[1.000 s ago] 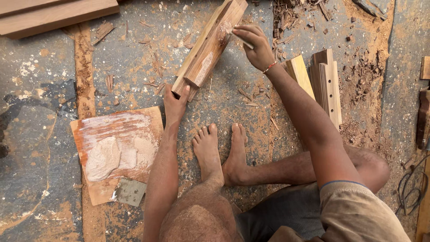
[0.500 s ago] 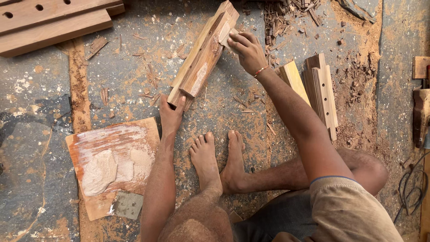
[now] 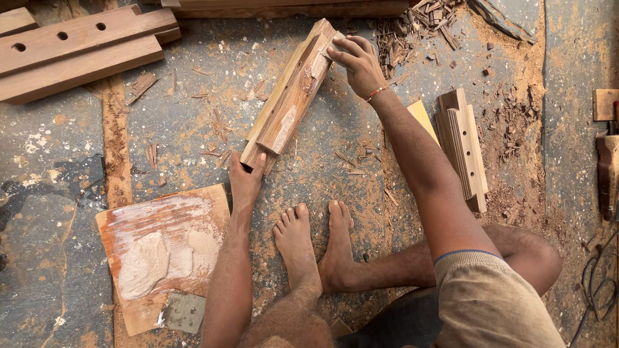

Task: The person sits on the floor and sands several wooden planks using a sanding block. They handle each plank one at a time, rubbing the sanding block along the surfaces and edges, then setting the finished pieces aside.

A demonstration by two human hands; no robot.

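Note:
A long grooved wooden piece (image 3: 291, 96) lies slanted on the dusty floor in front of my bare feet (image 3: 316, 245). My left hand (image 3: 245, 180) grips its near end. My right hand (image 3: 356, 62) is at its far end, fingers closed on a small pale pad, perhaps sandpaper (image 3: 334, 45), pressed against the wood. A pale patch of filler shows on the wood's upper face.
A board smeared with pale filler paste (image 3: 161, 251) lies at the left, a small scraper (image 3: 184, 312) at its near edge. Planks with holes (image 3: 77, 48) sit at top left. Notched wooden pieces (image 3: 463, 148) lie right of my arm. Wood chips (image 3: 419, 29) and sawdust cover the floor. Cables (image 3: 599, 277) at far right.
My right hand slid slightly toward the far tip of the wooden piece. The left hand stays on the near end. The view has shifted a little.

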